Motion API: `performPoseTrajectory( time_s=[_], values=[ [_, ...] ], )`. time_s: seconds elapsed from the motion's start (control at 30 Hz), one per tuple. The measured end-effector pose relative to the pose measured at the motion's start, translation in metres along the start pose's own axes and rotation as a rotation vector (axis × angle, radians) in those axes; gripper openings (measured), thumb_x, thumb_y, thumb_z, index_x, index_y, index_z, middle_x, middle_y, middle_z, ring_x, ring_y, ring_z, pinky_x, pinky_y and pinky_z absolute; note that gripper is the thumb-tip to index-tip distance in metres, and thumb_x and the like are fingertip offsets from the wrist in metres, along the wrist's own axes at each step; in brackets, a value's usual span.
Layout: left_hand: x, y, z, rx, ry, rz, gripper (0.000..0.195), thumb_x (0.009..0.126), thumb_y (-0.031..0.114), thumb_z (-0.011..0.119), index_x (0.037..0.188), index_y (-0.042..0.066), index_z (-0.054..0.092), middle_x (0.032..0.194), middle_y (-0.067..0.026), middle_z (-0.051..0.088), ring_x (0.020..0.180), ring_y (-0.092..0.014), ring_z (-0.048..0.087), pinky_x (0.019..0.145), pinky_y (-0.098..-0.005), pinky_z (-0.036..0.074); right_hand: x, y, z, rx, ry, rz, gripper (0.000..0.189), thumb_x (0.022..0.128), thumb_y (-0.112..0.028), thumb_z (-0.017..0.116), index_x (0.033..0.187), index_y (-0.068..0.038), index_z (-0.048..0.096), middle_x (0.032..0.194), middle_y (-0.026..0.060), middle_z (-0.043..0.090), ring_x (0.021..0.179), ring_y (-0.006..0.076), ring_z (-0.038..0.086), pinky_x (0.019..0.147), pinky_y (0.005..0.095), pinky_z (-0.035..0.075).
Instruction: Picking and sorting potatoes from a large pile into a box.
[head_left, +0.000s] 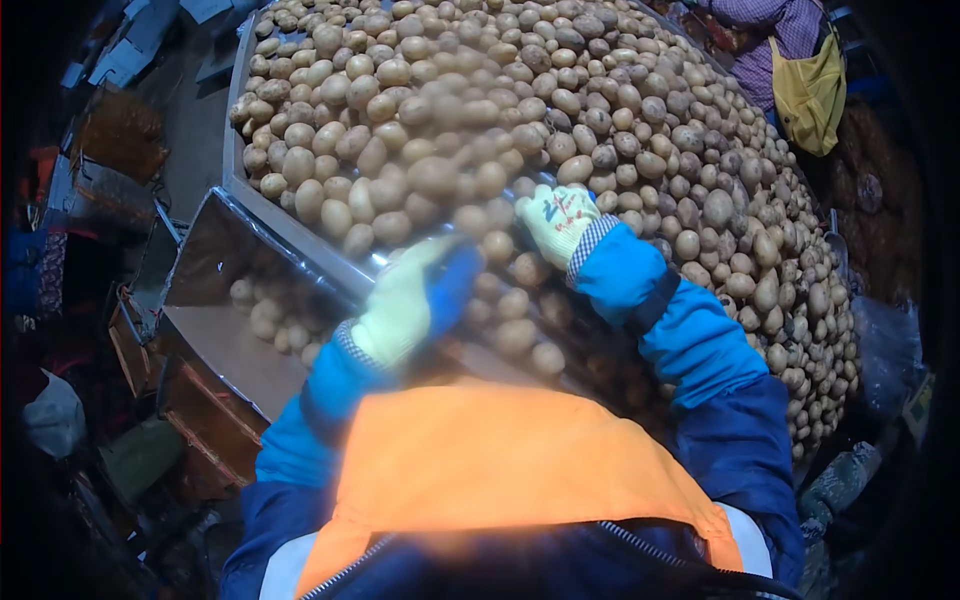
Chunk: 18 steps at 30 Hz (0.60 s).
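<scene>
A large heap of potatoes (570, 97) spreads in front of me on a sorting table with a metal rim (238, 112). My left hand (401, 304), in a pale yellow-green glove with a blue palm, is over the table's near edge. Motion blurs it, and its fingers are hard to make out. My right hand (556, 217), in a matching glove with red and dark print on its back, reaches down at the potatoes. Its fingertips are hidden from me. Between my forearms lie several loose potatoes (517, 334), close to my orange vest.
At the left, against the table rim, a metal-edged tray or chute (225, 330) holds several potatoes. Wooden crates (206, 420) stand below it. A person in a checked sleeve and yellow apron (808, 90) is at the far right. A camouflage sleeve (840, 480) shows lower right.
</scene>
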<state>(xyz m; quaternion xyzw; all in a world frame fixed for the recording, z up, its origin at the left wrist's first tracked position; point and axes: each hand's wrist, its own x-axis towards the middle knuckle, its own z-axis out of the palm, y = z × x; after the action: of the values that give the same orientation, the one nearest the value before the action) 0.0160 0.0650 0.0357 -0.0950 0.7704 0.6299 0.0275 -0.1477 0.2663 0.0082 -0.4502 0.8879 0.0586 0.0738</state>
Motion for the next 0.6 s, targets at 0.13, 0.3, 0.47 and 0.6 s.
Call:
performPoseTrajectory(
  time_s=[0.13, 0.3, 0.47, 0.6],
  values=[
    [-0.013, 0.001, -0.007, 0.675, -0.324, 0.308, 0.049, 0.079, 0.02, 0.077, 0.125, 0.006, 0.067, 0.125, -0.0185, 0.063, 0.117, -0.04, 0.062, 0.095, -0.0511, 0.052, -0.002, 0.003, -0.006, 0.081, 0.038, 0.03, 0.016, 0.087, -0.008, 0.061, 0.103, -0.006, 0.065, 0.097, 0.0186, 0.071, 0.093, 0.0385, 0.072, 0.076, 0.0509, 0.056],
    [-0.018, -0.002, 0.015, 0.965, -0.304, 0.49, 0.075, 0.076, 0.018, 0.077, 0.144, 0.007, 0.048, 0.12, -0.0161, 0.063, 0.11, -0.039, 0.063, 0.083, -0.0477, 0.052, -0.024, 0.005, -0.01, 0.106, 0.216, 0.14, 0.018, 0.087, -0.015, 0.07, 0.101, -0.005, 0.068, 0.094, 0.0195, 0.073, 0.09, 0.0376, 0.072, 0.079, 0.0498, 0.056],
    [-0.004, -0.01, 0.035, 0.995, -0.38, 0.282, 0.074, 0.081, 0.01, 0.07, 0.147, 0.002, 0.039, 0.119, -0.0174, 0.063, 0.107, -0.037, 0.065, 0.084, -0.0485, 0.052, -0.061, 0.007, -0.022, 0.75, 0.435, 0.467, 0.032, 0.092, -0.03, 0.075, 0.103, -0.001, 0.07, 0.086, 0.0096, 0.072, 0.079, 0.0244, 0.07, 0.068, 0.038, 0.056],
    [0.002, -0.014, 0.051, 0.986, -0.421, 0.236, 0.07, 0.083, 0.008, 0.067, 0.147, 0.002, 0.039, 0.122, -0.0175, 0.064, 0.107, -0.036, 0.066, 0.084, -0.0499, 0.052, -0.097, 0.02, -0.028, 1.749, 0.5, 0.453, 0.033, 0.1, -0.028, 0.067, 0.122, -0.002, 0.065, 0.093, 0.0031, 0.065, 0.077, 0.0124, 0.063, 0.066, 0.0306, 0.058]
  ],
)
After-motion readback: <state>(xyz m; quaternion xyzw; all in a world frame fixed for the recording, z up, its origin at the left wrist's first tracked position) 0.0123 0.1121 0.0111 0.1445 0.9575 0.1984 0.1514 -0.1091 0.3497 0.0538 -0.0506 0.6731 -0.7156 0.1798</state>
